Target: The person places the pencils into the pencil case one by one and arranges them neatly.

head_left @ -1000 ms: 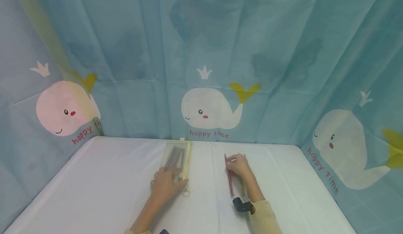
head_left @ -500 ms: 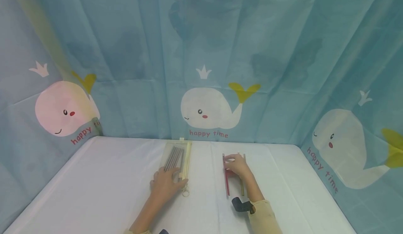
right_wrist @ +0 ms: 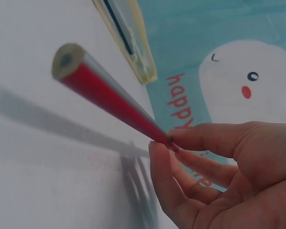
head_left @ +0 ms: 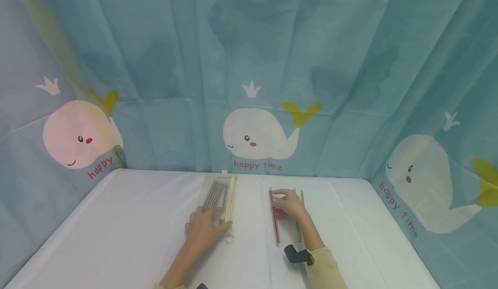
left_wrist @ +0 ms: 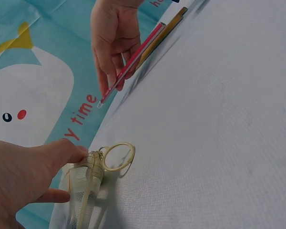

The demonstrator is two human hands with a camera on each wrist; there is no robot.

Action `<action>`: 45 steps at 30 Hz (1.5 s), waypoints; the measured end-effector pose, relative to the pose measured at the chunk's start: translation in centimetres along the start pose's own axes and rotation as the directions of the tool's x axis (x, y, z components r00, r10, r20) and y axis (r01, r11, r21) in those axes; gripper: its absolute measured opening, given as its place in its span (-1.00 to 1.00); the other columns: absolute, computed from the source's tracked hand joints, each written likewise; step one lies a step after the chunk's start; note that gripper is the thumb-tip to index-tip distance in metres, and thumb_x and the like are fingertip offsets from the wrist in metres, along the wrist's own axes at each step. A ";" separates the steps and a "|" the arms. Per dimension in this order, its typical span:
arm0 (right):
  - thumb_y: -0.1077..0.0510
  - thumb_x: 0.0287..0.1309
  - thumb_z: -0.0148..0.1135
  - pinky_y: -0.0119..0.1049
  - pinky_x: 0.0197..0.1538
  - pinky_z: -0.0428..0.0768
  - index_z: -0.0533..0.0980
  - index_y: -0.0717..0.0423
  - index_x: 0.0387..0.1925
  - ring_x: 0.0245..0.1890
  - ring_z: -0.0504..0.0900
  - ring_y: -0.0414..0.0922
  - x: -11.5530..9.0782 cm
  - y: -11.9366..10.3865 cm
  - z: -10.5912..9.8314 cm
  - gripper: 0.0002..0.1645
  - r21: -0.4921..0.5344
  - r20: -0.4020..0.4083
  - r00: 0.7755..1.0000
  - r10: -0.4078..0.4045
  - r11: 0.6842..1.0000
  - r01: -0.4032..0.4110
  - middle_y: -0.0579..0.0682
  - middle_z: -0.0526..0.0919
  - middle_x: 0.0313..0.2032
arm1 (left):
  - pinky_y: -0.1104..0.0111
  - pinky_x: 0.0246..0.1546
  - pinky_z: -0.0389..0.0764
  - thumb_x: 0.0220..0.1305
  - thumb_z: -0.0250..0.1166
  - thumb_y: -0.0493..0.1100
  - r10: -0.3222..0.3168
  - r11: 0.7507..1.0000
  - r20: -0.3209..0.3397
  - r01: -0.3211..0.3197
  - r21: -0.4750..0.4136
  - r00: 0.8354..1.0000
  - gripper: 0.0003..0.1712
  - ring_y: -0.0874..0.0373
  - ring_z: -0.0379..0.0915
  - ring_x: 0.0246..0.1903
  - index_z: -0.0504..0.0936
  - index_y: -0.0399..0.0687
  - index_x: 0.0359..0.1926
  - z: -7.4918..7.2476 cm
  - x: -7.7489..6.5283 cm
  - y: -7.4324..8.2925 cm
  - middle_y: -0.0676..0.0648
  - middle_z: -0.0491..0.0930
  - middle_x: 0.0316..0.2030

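Observation:
My right hand (head_left: 289, 206) pinches a red pencil (head_left: 276, 230) between thumb and fingertips near its far end. In the right wrist view the red pencil (right_wrist: 109, 102) has a silver stripe, and its flat, unsharpened end points toward the camera, raised over its shadow. My left hand (head_left: 204, 228) holds the near part of a mesh pencil case (head_left: 230, 198) with a yellowish edge. Thumb and fingers lie at opposite sides of the case. Several dark pencils (head_left: 215, 196) show through the mesh. A ring (left_wrist: 133, 155) hangs from the zipper end near my left thumb.
Gold pencils (head_left: 299, 233) lie on the white table (head_left: 373, 237) beside and partly behind my right hand. A blue curtain (head_left: 175, 129) with printed whales stands along the table's back and sides.
My right hand has moved slightly left, carrying the red pencil away from the gold ones toward the pencil case. The left hand and the case have stayed in place.

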State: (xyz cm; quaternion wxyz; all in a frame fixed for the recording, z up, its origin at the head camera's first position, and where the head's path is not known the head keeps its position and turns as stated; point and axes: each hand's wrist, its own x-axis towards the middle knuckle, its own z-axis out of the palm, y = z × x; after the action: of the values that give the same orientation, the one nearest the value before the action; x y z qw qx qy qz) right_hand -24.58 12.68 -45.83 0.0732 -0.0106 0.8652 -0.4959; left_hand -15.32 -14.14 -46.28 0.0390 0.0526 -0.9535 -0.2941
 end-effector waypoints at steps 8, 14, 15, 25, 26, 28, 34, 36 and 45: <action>0.31 0.27 0.36 -0.20 -0.26 0.76 0.55 0.32 0.30 -0.41 0.76 -0.11 -0.2 -0.4 0.7 -0.44 0.066 0.046 0.998 -0.044 0.997 0.041 0.13 0.79 -0.28 | -0.49 0.11 0.37 0.22 0.51 0.21 0.006 1.000 -0.006 -0.006 0.003 1.000 -0.28 -0.59 0.32 0.28 0.67 -0.10 0.26 0.1 0.0 -0.1 -0.56 0.45 0.26; 0.34 0.27 0.36 -0.19 -0.26 0.76 0.55 0.33 0.29 -0.40 0.75 -0.11 -0.5 -0.7 1.1 -0.45 0.089 0.070 0.995 -0.071 0.994 0.065 0.13 0.80 -0.29 | -0.50 0.11 0.37 0.22 0.51 0.22 0.005 1.000 -0.006 -0.005 0.004 1.000 -0.28 -0.59 0.31 0.28 0.67 -0.09 0.27 0.3 0.1 -0.3 -0.56 0.44 0.27; 0.35 0.26 0.36 -0.18 -0.26 0.77 0.55 0.33 0.29 -0.39 0.76 -0.10 -0.5 -0.8 1.2 -0.45 0.092 0.074 0.995 -0.074 0.994 0.067 0.14 0.80 -0.28 | -0.50 0.12 0.37 0.22 0.51 0.23 0.004 1.000 -0.006 -0.004 0.005 1.000 -0.27 -0.59 0.31 0.28 0.67 -0.09 0.27 0.3 0.1 -0.3 -0.56 0.44 0.27; 0.37 0.28 0.35 -0.13 -0.26 0.78 0.54 0.35 0.29 -0.38 0.79 -0.03 -0.9 -1.7 2.5 -0.46 0.116 0.120 0.987 -0.108 0.989 0.094 0.18 0.79 -0.26 | -0.47 0.11 0.39 0.21 0.51 0.23 0.003 1.000 -0.007 -0.002 0.015 1.000 -0.27 -0.57 0.33 0.28 0.67 -0.09 0.27 0.3 0.1 -0.2 -0.55 0.45 0.26; 0.36 0.28 0.35 -0.15 -0.26 0.78 0.54 0.34 0.29 -0.37 0.79 -0.04 -0.9 -1.7 2.7 -0.46 0.115 0.125 0.986 -0.110 0.989 0.096 0.17 0.79 -0.26 | -0.46 0.10 0.40 0.21 0.52 0.23 0.001 1.000 -0.008 -0.001 0.014 1.000 -0.27 -0.56 0.34 0.27 0.67 -0.09 0.27 0.3 0.1 -0.2 -0.54 0.46 0.26; 0.35 0.29 0.36 -0.17 -0.26 0.78 0.55 0.33 0.28 -0.37 0.79 -0.05 -0.9 -1.8 3.1 -0.46 0.112 0.136 0.984 -0.117 0.988 0.102 0.15 0.79 -0.26 | -0.43 0.08 0.42 0.20 0.52 0.24 -0.001 1.000 -0.008 0.001 0.013 1.000 -0.26 -0.53 0.36 0.25 0.67 -0.08 0.27 0.4 0.1 -0.2 -0.52 0.47 0.25; 0.34 0.26 0.38 -0.23 -0.28 0.75 0.56 0.32 0.27 -0.42 0.77 -0.09 -1.1 -2.0 4.2 -0.47 0.100 0.155 0.980 -0.126 0.989 0.111 0.11 0.79 -0.29 | -0.40 0.06 0.42 0.19 0.52 0.22 -0.002 1.000 -0.013 0.002 0.003 1.000 -0.26 -0.50 0.37 0.22 0.67 -0.09 0.27 0.3 0.1 -0.2 -0.51 0.48 0.23; 0.35 0.25 0.39 -0.24 -0.30 0.75 0.57 0.32 0.26 -0.43 0.76 -0.10 -1.1 -2.1 4.4 -0.47 0.098 0.157 0.979 -0.128 0.989 0.114 0.11 0.78 -0.30 | -0.41 0.07 0.41 0.19 0.53 0.22 -0.001 1.000 -0.014 0.001 0.003 1.000 -0.26 -0.52 0.36 0.24 0.67 -0.10 0.26 0.3 0.1 -0.1 -0.52 0.47 0.24; 0.31 0.27 0.38 -0.30 -0.32 0.72 0.57 0.29 0.28 -0.46 0.74 -0.16 -0.9 -2.3 4.9 -0.46 0.097 0.179 0.977 -0.114 0.990 0.098 0.05 0.76 -0.34 | -0.43 0.10 0.40 0.21 0.52 0.23 -0.004 1.000 -0.007 0.004 0.001 1.000 -0.26 -0.51 0.35 0.25 0.66 -0.10 0.27 0.1 0.0 0.0 -0.51 0.47 0.25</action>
State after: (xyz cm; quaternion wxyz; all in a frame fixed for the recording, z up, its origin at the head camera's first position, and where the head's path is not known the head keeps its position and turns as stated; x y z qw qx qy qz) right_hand -23.12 7.39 -46.15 0.1265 -0.0993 0.8302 -0.5337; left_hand -15.29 -14.10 -46.35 0.0418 0.0556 -0.9534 -0.2936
